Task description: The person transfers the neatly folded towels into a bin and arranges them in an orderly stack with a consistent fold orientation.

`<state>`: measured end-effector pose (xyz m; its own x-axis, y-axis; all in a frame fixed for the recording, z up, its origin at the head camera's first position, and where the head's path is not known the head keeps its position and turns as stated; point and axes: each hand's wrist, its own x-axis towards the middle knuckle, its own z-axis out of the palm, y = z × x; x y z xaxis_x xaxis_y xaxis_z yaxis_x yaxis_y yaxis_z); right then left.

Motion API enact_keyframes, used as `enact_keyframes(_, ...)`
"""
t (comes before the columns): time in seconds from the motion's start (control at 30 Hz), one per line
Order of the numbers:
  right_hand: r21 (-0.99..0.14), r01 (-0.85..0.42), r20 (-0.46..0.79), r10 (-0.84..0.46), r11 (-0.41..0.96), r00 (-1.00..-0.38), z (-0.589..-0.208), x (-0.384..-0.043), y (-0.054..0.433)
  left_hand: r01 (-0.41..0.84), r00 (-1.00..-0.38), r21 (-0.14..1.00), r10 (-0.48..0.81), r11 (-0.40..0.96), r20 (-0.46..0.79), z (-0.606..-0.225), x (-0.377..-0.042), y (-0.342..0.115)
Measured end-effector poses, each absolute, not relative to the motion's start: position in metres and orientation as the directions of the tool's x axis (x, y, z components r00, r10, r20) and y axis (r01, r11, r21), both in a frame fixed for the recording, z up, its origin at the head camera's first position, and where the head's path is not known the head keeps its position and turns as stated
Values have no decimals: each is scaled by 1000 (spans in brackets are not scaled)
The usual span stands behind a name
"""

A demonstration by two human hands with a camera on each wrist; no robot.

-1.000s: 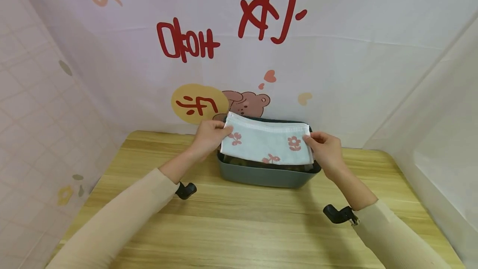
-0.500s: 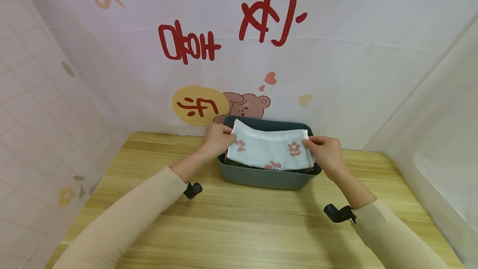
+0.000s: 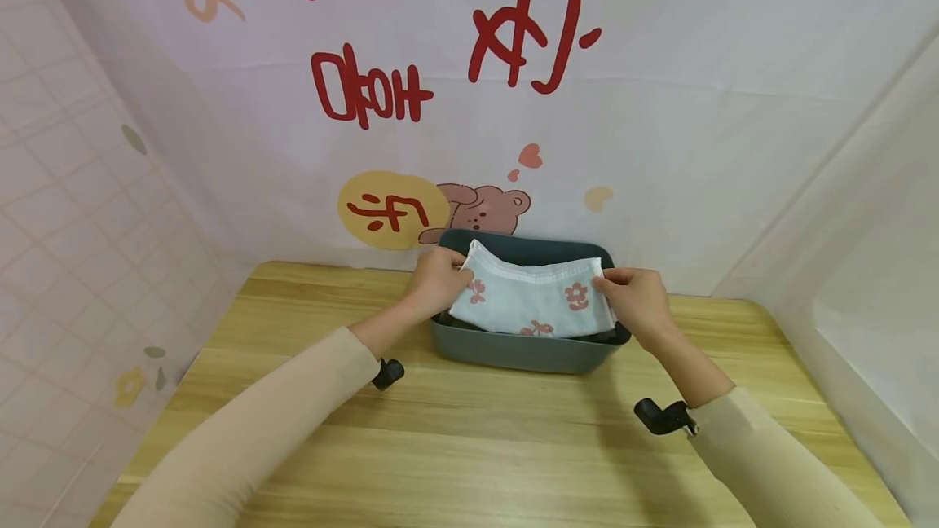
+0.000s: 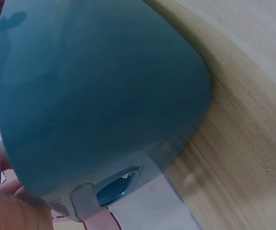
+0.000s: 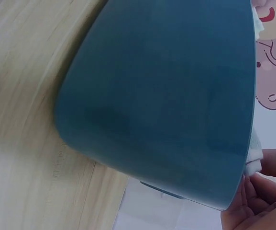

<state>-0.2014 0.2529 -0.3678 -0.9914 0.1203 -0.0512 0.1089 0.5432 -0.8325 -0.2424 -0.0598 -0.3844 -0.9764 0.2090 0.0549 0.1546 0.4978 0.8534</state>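
Note:
A pale blue towel (image 3: 524,300) with pink flower prints and a white hem is held stretched between both hands, its top edge sagging in the middle. My left hand (image 3: 438,279) pinches its left corner. At the right corner, my right hand (image 3: 637,300) grips the cloth between thumb and fingers. The towel's lower part sits inside a dark teal bin (image 3: 513,349), below the rim. In the right wrist view a bit of towel (image 5: 254,155) shows at the fingers of the right hand (image 5: 267,196). The bin's contents beneath the cloth are mostly hidden.
The bin stands on a wooden table (image 3: 455,446) near its back edge, close to a white printed backdrop (image 3: 660,104). One end of the bin has a handle hole (image 4: 116,189). Black camera mounts (image 3: 663,416) stick out from both wrists.
Both hands have lowered the towel further into the bin. The left hand has shifted right and down, bringing the corners closer, and the towel's top edge sags more. The bin's back rim now shows.

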Motion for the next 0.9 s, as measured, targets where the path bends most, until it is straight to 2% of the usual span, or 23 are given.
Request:
enact_keyframes(0.3, -783, 81, -19, 107, 616, -994, -365, -199, 255, 216, -963, 774, 260, 596, 68, -382, -240, -58)
enact_keyframes(0.43, -794, 59, -7, 88, 605, -996, -360, -198, 259, 233, -957, 750, 284, 619, 63, -372, -239, -62)
enact_keyframes(0.7, -816, 35, 3, 66, 578, -998, -346, -193, 270, 245, -956, 776, 276, 581, 95, -342, -237, -71)
enact_keyframes(0.9, -789, -32, 89, 62, 614, -994, -335, -185, 280, 281, -951, 784, 269, 554, 150, -329, -229, -81)
